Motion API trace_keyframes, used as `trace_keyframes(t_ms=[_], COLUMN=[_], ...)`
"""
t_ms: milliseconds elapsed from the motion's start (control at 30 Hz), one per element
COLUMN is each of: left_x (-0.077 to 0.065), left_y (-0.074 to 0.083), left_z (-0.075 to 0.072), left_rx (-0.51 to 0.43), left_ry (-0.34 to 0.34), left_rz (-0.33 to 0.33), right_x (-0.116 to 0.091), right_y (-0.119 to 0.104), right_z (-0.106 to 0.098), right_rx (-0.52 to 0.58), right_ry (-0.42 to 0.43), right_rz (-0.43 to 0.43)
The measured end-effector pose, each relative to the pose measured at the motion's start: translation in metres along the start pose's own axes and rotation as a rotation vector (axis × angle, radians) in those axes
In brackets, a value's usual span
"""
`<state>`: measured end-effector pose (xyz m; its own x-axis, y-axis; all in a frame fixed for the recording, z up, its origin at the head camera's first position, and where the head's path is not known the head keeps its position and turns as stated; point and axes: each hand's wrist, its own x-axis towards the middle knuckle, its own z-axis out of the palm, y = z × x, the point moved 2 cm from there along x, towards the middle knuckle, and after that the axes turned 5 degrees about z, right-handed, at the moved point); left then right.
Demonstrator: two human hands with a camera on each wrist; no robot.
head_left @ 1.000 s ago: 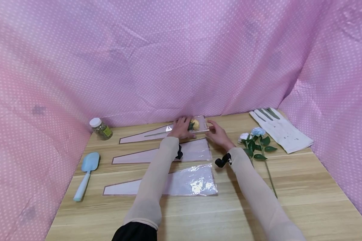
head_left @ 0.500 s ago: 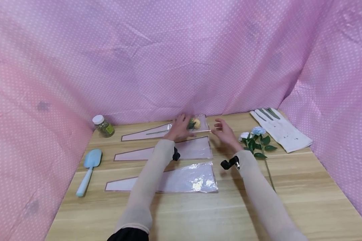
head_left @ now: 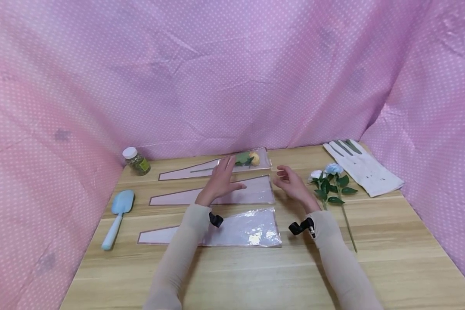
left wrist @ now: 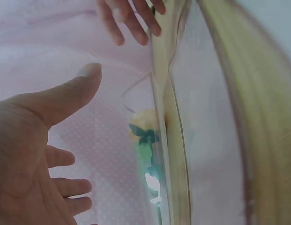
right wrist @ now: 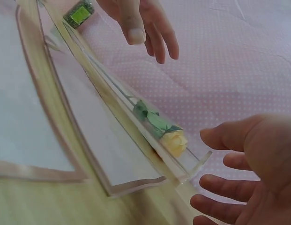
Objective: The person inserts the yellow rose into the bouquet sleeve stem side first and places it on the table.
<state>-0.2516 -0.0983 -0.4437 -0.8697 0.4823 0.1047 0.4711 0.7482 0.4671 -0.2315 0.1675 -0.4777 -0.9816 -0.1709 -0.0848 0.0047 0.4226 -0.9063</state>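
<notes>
A yellow rose (head_left: 254, 159) with green leaves and stem lies inside the rearmost clear flower sleeve (head_left: 174, 174), its bloom toward the wide right end. My left hand (head_left: 221, 183) is above the table with fingers spread, overlapping the rear and middle sleeves in the head view, and holds nothing. To the right of the sleeves' wide ends is my right hand (head_left: 292, 186), fingers loosely bent around nothing. In the right wrist view the rose (right wrist: 174, 142) shows through the plastic, a short way from my right fingertips (right wrist: 208, 180).
Below the rear sleeve lie a middle sleeve (head_left: 257, 189) and a front sleeve (head_left: 240, 228). A white rose (head_left: 315, 174) and a light blue rose (head_left: 333, 168) rest at right, beside white gloves (head_left: 366, 168). At left are a blue trowel (head_left: 122, 202) and a white-lidded jar (head_left: 137, 162).
My left hand has lifted off the rear sleeve and drawn back toward me, uncovering more of the rose's leaves. My right hand has let go of the sleeve's end and moved right and back.
</notes>
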Motion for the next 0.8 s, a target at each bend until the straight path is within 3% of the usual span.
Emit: trace_keyframes(t_ms=[167, 333, 533, 800], left_x=[-0.024, -0.043, -0.05, -0.053], left_y=[0.005, 0.012, 0.015, 0.01], left_z=[0.007, 0.02, 0.034, 0.047], left_rx=[-0.041, -0.059, -0.077, -0.118], left_ry=[0.001, -0.088, -0.126, -0.237], left_rz=[-0.04, -0.091, -0.047, -0.072], right_x=[-0.009, -0.018, -0.024, -0.024], right_y=[0.007, 0.016, 0.023, 0.032], right_z=[0.007, 0.014, 0.019, 0.023], right_rx=[0.007, -0.017, -0.056, -0.12], right_ry=[-0.018, -0.034, -0.022, 0.004], right_rz=[-0.008, 0.006, -0.034, -0.105])
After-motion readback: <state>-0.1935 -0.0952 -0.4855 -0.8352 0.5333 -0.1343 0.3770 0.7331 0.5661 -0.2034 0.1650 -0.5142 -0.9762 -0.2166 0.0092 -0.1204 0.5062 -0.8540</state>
